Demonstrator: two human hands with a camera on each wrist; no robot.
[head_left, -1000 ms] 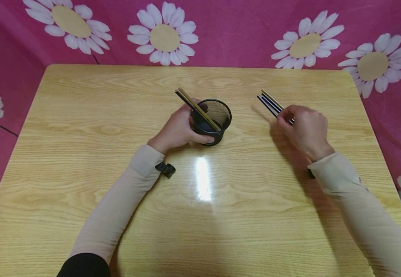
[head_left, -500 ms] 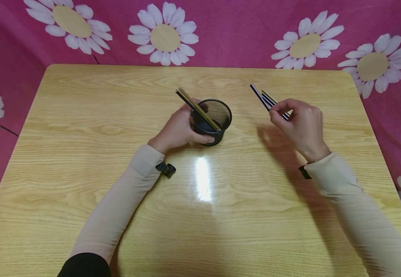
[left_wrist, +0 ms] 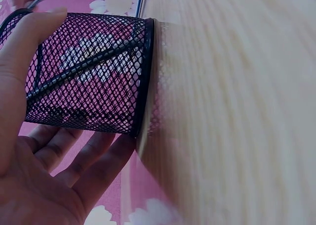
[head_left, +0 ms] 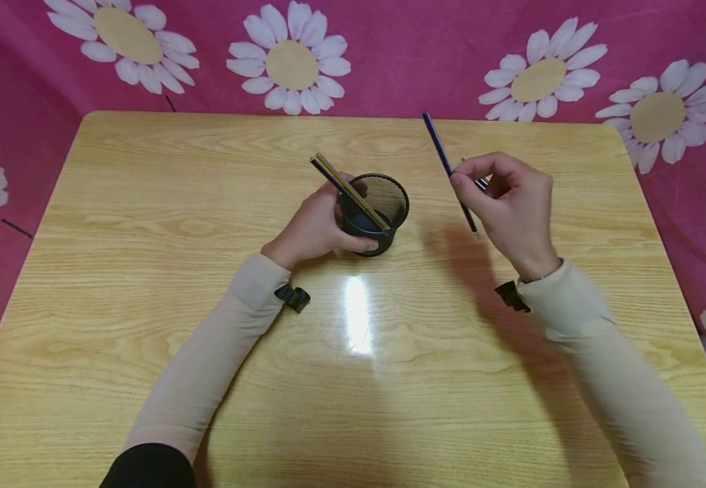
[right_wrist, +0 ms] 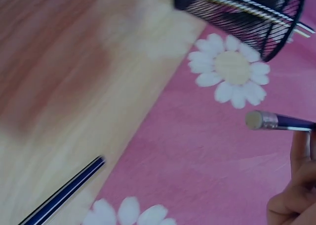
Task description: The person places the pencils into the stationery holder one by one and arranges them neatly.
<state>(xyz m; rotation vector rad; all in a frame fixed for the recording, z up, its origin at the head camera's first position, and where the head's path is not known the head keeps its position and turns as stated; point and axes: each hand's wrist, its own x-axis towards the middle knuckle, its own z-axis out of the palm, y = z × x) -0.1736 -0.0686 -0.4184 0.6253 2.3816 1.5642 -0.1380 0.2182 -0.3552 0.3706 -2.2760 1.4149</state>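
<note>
A black mesh pencil cup (head_left: 389,198) stands on the table, held around its side by my left hand (head_left: 310,227). Two pencils (head_left: 343,184), one dark and one yellow-striped, lean inside the cup, their upper ends over its left rim. Just above the table, to the right of the cup, my right hand (head_left: 514,203) pinches a dark blue pencil (head_left: 437,144) between thumb and index finger. That pencil's lower end carries an eraser (right_wrist: 254,120), seen in the right wrist view. Behind the right hand, other pencils (head_left: 482,184) lie on the table, mostly hidden.
The wooden table (head_left: 164,203) reaches back to a pink cloth (head_left: 402,54) printed with white daisies. A bright light reflection (head_left: 358,315) shows in front of the cup. Each wrist wears a black strap; the left one (head_left: 292,297) shows below the sleeve cuff.
My right hand has drawn one dark blue pencil off the group on the table, then lifted it up and leftward toward the cup. The left hand and cup have stayed put.
</note>
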